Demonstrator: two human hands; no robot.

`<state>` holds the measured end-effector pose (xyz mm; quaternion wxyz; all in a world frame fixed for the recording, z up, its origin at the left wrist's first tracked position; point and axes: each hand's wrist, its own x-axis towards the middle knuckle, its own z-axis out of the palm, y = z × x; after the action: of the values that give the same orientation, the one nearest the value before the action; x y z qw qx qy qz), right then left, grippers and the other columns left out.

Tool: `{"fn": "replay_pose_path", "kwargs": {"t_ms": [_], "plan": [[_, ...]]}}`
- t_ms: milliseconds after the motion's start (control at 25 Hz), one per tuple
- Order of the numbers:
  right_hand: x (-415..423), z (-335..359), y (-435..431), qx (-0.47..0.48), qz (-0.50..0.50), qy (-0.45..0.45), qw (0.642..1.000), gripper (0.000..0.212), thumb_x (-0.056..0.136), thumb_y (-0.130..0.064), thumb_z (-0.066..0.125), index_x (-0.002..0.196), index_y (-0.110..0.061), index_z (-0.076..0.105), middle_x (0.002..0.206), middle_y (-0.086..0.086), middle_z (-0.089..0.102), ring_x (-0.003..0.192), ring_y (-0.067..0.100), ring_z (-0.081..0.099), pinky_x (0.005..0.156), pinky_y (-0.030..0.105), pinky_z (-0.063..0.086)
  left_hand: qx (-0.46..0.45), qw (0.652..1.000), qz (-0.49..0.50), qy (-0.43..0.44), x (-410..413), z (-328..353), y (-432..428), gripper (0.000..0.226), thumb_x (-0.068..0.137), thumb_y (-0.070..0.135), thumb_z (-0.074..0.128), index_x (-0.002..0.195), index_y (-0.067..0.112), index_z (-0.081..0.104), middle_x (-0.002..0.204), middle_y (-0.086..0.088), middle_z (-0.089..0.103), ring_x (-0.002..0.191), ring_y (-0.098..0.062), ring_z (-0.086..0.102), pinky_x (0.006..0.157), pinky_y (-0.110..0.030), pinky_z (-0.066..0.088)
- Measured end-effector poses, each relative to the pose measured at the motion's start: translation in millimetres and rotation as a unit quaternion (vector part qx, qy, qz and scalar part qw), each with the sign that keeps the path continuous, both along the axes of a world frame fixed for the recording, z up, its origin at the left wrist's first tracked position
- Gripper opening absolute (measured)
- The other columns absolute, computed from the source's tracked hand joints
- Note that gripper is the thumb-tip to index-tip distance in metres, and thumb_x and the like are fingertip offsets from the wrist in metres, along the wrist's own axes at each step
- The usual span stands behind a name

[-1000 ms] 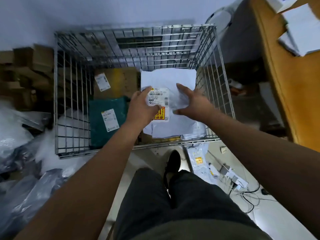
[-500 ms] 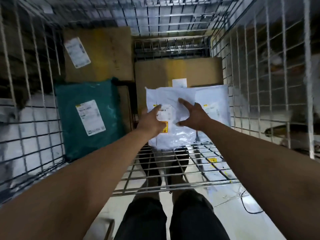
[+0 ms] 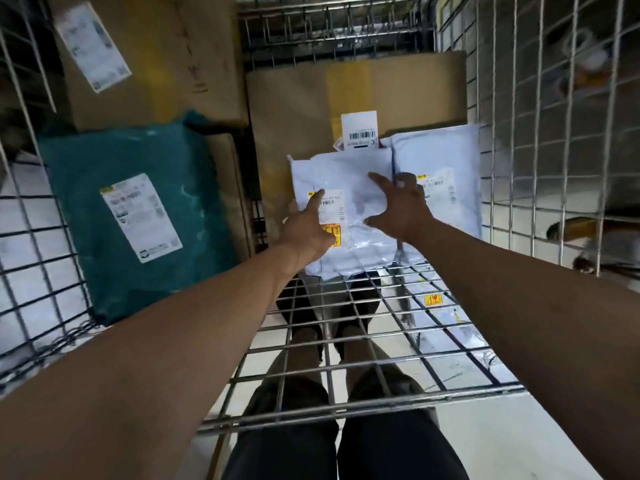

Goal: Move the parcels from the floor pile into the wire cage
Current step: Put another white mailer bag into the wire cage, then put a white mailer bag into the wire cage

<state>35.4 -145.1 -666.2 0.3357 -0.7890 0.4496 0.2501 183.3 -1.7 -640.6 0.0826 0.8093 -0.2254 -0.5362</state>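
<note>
1. The wire cage (image 3: 346, 409) stood around everything (mesh on every side I could see).
2. A teal parcel (image 3: 145, 150) lay inside on the left.
3. The white parcel (image 3: 349, 174) was inside too, over a brown box (image 3: 294, 109).
4. The left hand (image 3: 306, 232) gripped its edge with the thumb on top, and the right hand (image 3: 403, 209) clutched it with curled fingers.

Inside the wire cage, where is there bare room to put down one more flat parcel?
Free: the bare top of the middle cardboard box, bordered by the far wall, the left cardboard box and the middle white parcel. Crowded: the left side, filled by the teal parcel; the right side, where the other white parcel lies by the side wall.
</note>
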Motion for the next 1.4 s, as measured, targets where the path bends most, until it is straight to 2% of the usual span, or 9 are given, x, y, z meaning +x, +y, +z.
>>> {"fn": "replay_pose_path", "kwargs": {"t_ms": [80, 160, 240, 320, 520, 720, 920, 1080, 1400], "plan": [[-2.3, 8.3, -0.1, 0.002, 0.0, -0.019, 1.0, 0.098, 0.077, -0.044, 0.082, 0.158, -0.035, 0.028, 0.152, 0.019, 0.024, 0.147, 0.037, 0.023, 0.119, 0.039, 0.021, -0.001, 0.998, -0.053, -0.015, -2.8, 10.2, -0.9, 0.102, 0.085, 0.011, 0.069, 0.162, 0.042, 0.01, 0.168, -0.018, -0.004, 0.122, -0.032, 0.06, 0.082, -0.029, 0.055], [-2.7, 19.8, -0.7, 0.022, 0.003, -0.032, 0.999, 0.097, 0.08, -0.037, 0.082, 0.159, -0.031, 0.026, 0.151, 0.018, 0.029, 0.15, 0.031, 0.019, 0.118, 0.033, 0.017, -0.03, 0.995, -0.091, -0.026, -3.2, 19.7, -1.2, 0.103, 0.084, 0.011, 0.071, 0.161, 0.046, 0.011, 0.169, -0.01, -0.012, 0.137, -0.03, 0.049, 0.088, -0.029, 0.053], [-1.2, 37.8, 0.4, 0.039, 0.001, -0.04, 0.998, 0.1, 0.079, -0.037, 0.083, 0.159, -0.033, 0.024, 0.153, 0.015, 0.031, 0.151, 0.026, 0.017, 0.117, 0.032, 0.018, -0.064, 0.989, -0.128, -0.041, -1.7, 38.1, -4.3, 0.102, 0.083, 0.017, 0.074, 0.16, 0.048, 0.014, 0.17, -0.004, -0.005, 0.145, -0.03, 0.038, 0.1, -0.037, 0.052], [2.8, 67.7, 2.8, 0.049, -0.018, -0.05, 0.997, 0.105, 0.073, -0.045, 0.084, 0.159, -0.039, 0.023, 0.154, 0.013, 0.032, 0.15, 0.025, 0.018, 0.118, 0.035, 0.022, -0.082, 0.982, -0.161, -0.059, 1.6, 63.8, -8.1, 0.104, 0.083, 0.025, 0.077, 0.16, 0.048, 0.012, 0.168, -0.004, 0.008, 0.14, -0.03, 0.043, 0.1, -0.039, 0.052], [-0.1, 184.3, 16.2, 0.026, -0.083, -0.096, 0.992, 0.102, 0.073, -0.037, 0.088, 0.158, -0.027, 0.032, 0.143, 0.019, 0.045, 0.14, 0.031, 0.037, 0.112, 0.035, 0.032, -0.135, 0.965, -0.207, -0.089, 6.9, 167.9, -25.6, 0.112, 0.074, 0.037, 0.084, 0.162, 0.037, 0.016, 0.153, -0.007, 0.042, 0.136, -0.031, 0.046, 0.099, -0.047, 0.051], [-50.8, 306.2, 41.6, -0.023, -0.152, -0.16, 0.975, 0.092, 0.076, -0.033, 0.086, 0.154, -0.03, 0.039, 0.137, 0.012, 0.052, 0.126, 0.025, 0.054, 0.1, 0.027, 0.039, -0.187, 0.933, -0.275, -0.138, -27.4, 297.1, -34.0, 0.098, 0.081, 0.04, 0.081, 0.16, 0.039, 0.023, 0.144, -0.004, 0.054, 0.115, -0.03, 0.062, 0.075, -0.032, 0.045], [-138.9, 375.3, 77.2, -0.084, -0.25, -0.213, 0.941, 0.076, 0.078, -0.034, 0.081, 0.146, -0.032, 0.05, 0.129, 0.005, 0.059, 0.114, 0.021, 0.062, 0.095, 0.026, 0.045, -0.263, 0.907, -0.303, -0.128, -109.7, 371.8, -23.5, 0.088, 0.08, 0.044, 0.082, 0.155, 0.043, 0.034, 0.141, 0.002, 0.053, 0.128, -0.02, 0.054, 0.095, -0.041, 0.051], [-243.0, 393.1, 116.1, -0.114, -0.32, -0.223, 0.914, 0.066, 0.079, -0.033, 0.079, 0.14, -0.033, 0.055, 0.123, -0.001, 0.062, 0.108, 0.014, 0.062, 0.085, 0.017, 0.038, -0.327, 0.888, -0.315, -0.077, -210.4, 390.2, -3.2, 0.081, 0.081, 0.033, 0.081, 0.151, 0.042, 0.042, 0.135, 0.006, 0.055, 0.124, -0.014, 0.053, 0.097, -0.04, 0.05], [-382.9, 330.3, 225.9, -0.053, -0.425, -0.115, 0.896, 0.068, 0.077, -0.035, 0.077, 0.14, -0.03, 0.053, 0.126, 0.004, 0.063, 0.119, 0.024, 0.057, 0.097, 0.037, 0.049, -0.264, 0.87, -0.413, -0.06, -339.6, 309.4, 58.7, 0.087, 0.075, 0.026, 0.081, 0.154, 0.034, 0.044, 0.144, 0.001, 0.049, 0.128, -0.021, 0.053, 0.1, -0.033, 0.048]]}}
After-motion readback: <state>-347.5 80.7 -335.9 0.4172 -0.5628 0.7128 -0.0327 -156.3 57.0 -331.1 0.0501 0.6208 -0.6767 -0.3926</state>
